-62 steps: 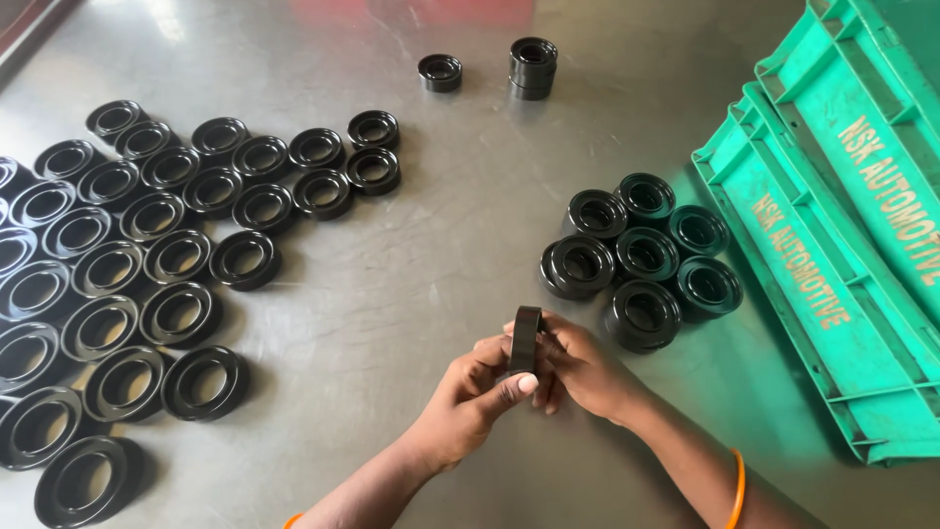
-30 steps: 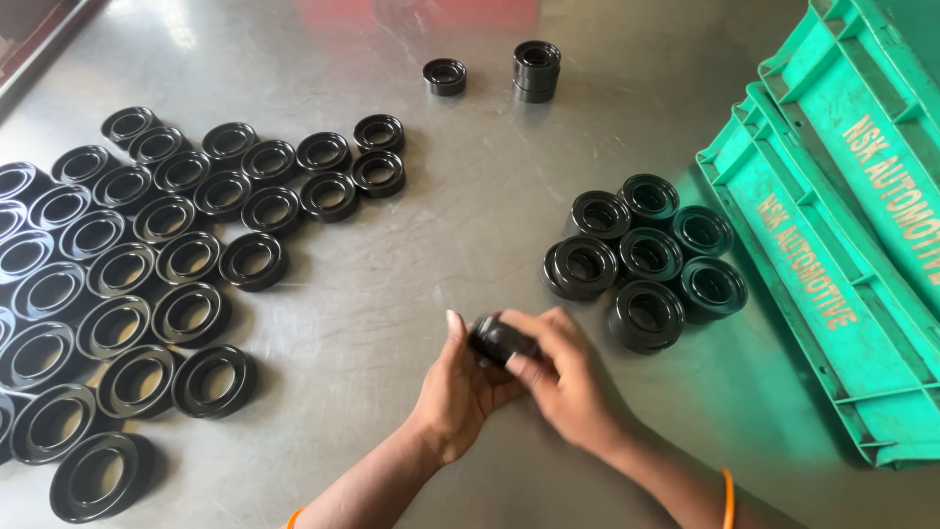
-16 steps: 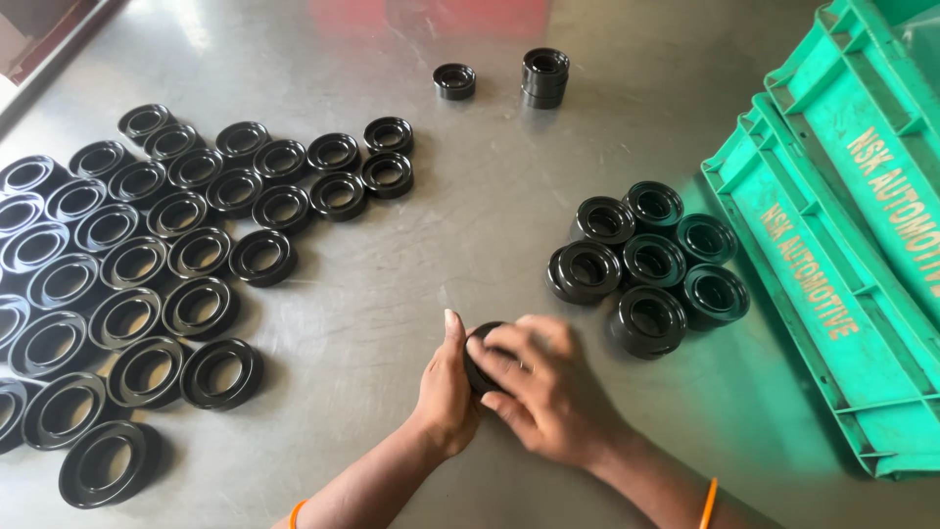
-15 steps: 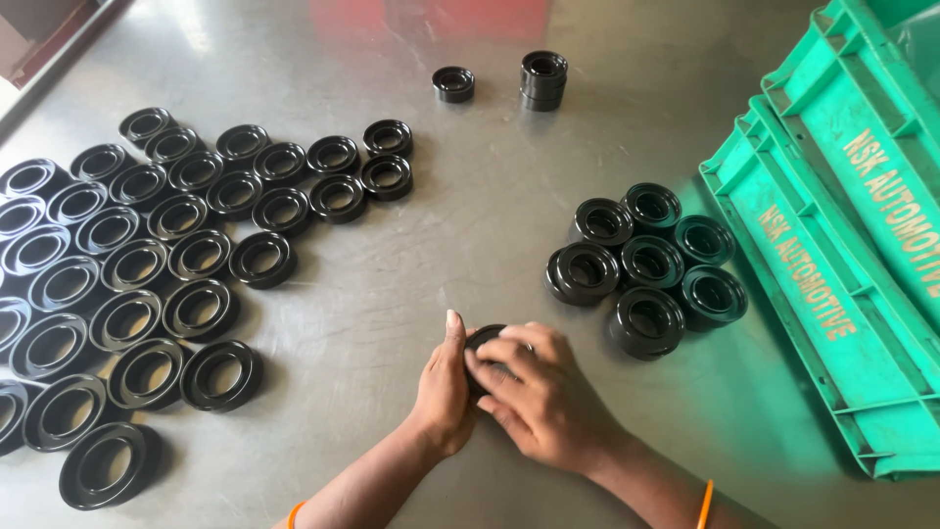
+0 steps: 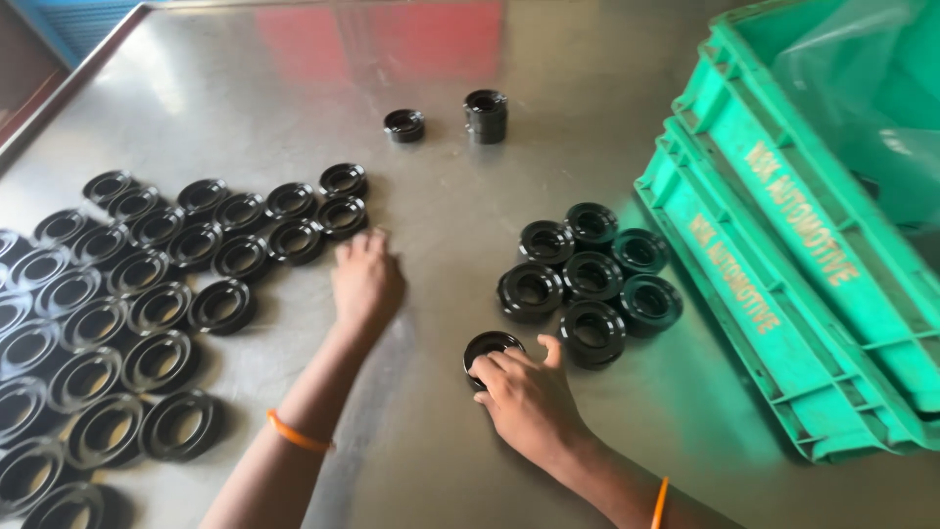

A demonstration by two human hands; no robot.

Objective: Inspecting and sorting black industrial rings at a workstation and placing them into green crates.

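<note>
black ring part (image 5: 490, 347) | flat on steel table | beside ring cluster | partly hidden, perhaps hollow

One view only, from a camera worn on the person's head, looking steeply down and forward over the steel table (image 5: 587, 59). Both forearms enter from the bottom edge, so the viewpoint sits close above the near side. The left hand (image 5: 364, 279) and right hand (image 5: 529, 397) lie in the lower middle. Rings (image 5: 147, 313) run off the left edge; green crates (image 5: 783, 255) are cut by the right edge. The table's far part fills the top.
</note>
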